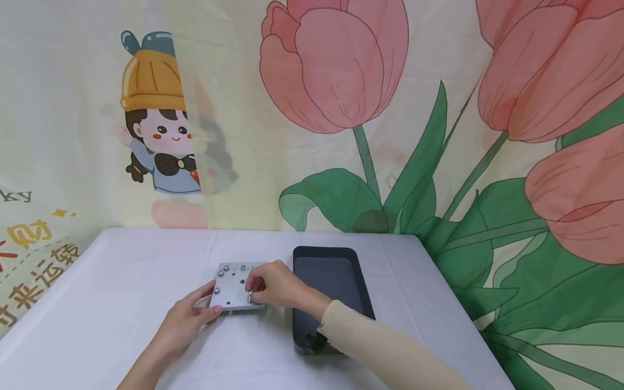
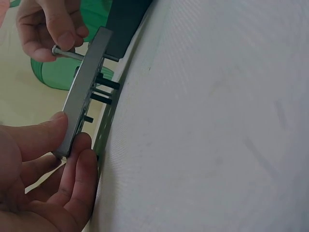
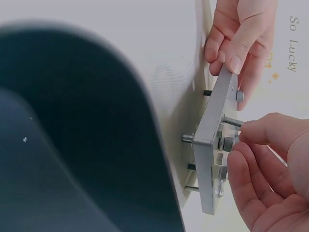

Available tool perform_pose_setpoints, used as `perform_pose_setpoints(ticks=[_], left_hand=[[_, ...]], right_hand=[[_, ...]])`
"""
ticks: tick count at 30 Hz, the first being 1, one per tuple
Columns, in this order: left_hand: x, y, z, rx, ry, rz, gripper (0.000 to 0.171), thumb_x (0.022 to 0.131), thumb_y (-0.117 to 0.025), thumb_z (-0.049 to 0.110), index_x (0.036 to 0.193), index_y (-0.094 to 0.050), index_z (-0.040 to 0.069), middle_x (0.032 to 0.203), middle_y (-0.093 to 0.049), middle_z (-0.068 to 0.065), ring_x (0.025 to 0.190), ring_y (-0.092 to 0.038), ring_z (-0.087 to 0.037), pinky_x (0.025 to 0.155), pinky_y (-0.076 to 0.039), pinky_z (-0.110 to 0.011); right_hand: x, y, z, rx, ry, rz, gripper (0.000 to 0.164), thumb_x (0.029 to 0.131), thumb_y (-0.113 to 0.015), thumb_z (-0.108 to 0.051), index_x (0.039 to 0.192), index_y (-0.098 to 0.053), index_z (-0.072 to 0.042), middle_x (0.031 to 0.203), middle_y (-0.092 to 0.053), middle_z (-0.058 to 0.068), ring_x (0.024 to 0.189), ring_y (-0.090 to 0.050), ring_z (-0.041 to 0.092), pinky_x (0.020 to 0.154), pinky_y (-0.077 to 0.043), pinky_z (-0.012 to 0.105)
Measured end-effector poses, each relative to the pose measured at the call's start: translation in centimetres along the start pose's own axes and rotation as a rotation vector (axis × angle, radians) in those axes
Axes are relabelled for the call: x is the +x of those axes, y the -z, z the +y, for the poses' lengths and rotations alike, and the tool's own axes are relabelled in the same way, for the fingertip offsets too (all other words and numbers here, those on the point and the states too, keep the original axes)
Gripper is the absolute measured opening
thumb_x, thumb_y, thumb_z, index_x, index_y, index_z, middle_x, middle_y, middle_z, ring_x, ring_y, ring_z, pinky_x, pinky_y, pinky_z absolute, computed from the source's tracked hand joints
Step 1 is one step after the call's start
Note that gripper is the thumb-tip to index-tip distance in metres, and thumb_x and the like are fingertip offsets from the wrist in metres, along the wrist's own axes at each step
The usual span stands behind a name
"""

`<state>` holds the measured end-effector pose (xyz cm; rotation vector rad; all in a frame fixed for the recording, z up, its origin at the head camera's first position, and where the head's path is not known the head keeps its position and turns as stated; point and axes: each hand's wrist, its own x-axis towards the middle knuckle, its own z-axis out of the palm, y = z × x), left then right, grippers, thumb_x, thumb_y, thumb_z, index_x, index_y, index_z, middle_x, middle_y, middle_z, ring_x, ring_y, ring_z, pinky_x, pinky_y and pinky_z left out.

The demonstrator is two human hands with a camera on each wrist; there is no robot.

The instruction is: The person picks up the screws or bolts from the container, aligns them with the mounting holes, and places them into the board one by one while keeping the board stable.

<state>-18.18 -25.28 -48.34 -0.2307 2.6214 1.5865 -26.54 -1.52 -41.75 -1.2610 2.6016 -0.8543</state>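
A silver metal plate (image 1: pixel 234 295) with holes and several bolts lies level in front of me, left of the black tray. My left hand (image 1: pixel 181 324) grips its left edge, thumb on the near side. With thumb and fingers, my right hand (image 1: pixel 280 284) pinches a bolt (image 2: pixel 70 54) at the plate's near right part. That bolt stands upright with much of its shank above the plate; how deep its tip sits is unclear. Several other bolt heads (image 1: pixel 216 291) show on top, and threaded ends (image 3: pixel 187 138) stick out underneath. Whether these touch the table cannot be told.
The black rectangular tray (image 1: pixel 298 303) stands just right of the plate, under my right forearm. Small dark pieces (image 1: pixel 317 342) lie at its near end. A white cloth covers the table (image 1: pixel 122 281), and a printed flower curtain (image 1: pixel 234 108) hangs behind it.
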Motion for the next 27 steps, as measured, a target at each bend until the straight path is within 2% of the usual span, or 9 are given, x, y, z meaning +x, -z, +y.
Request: perform_pose_setpoints(ticks=[11, 17, 22, 27], left_hand=[[0.1, -0.2, 0.0, -0.001, -0.020, -0.009, 0.078, 0.098, -0.078, 0.026, 0.165, -0.039, 0.014, 0.162, -0.045, -0.023, 0.109, -0.069, -0.020, 0.079, -0.052, -0.028], [0.3, -0.5, 0.0, 0.001, -0.019, -0.005, 0.078, 0.098, -0.078, 0.025, 0.165, -0.040, 0.014, 0.162, -0.046, -0.023, 0.110, -0.070, -0.020, 0.078, -0.052, -0.029], [0.2, -0.3, -0.2, 0.020, -0.024, 0.001, 0.079, 0.098, -0.079, 0.026, 0.165, -0.040, 0.014, 0.163, -0.045, -0.023, 0.111, -0.071, -0.022, 0.080, -0.052, -0.029], [-0.3, 0.6, -0.6, 0.052, -0.023, -0.012, 0.080, 0.098, -0.078, 0.032, 0.165, -0.039, 0.014, 0.164, -0.045, -0.021, 0.116, -0.069, -0.025, 0.082, -0.053, -0.030]], right_hand=[[-0.1, -0.6, 0.5, -0.023, 0.021, -0.022, 0.013, 0.091, -0.082, -0.002, 0.097, -0.078, -0.013, 0.080, -0.070, -0.013, 0.073, -0.058, -0.006, 0.071, -0.049, 0.011], [-0.6, 0.0, 0.7, -0.008, 0.005, -0.033, 0.015, 0.091, -0.081, -0.002, 0.102, -0.080, -0.012, 0.086, -0.072, -0.011, 0.076, -0.060, -0.005, 0.072, -0.050, 0.012], [-1.9, 1.9, 0.9, 0.024, -0.011, 0.001, 0.016, 0.094, -0.077, -0.004, 0.108, -0.081, -0.012, 0.096, -0.076, -0.010, 0.081, -0.067, -0.001, 0.076, -0.052, 0.014], [-4.1, 5.2, 1.9, 0.038, -0.042, 0.085, 0.017, 0.099, -0.073, -0.007, 0.113, -0.080, -0.014, 0.104, -0.078, -0.004, 0.087, -0.070, 0.007, 0.080, -0.055, 0.020]])
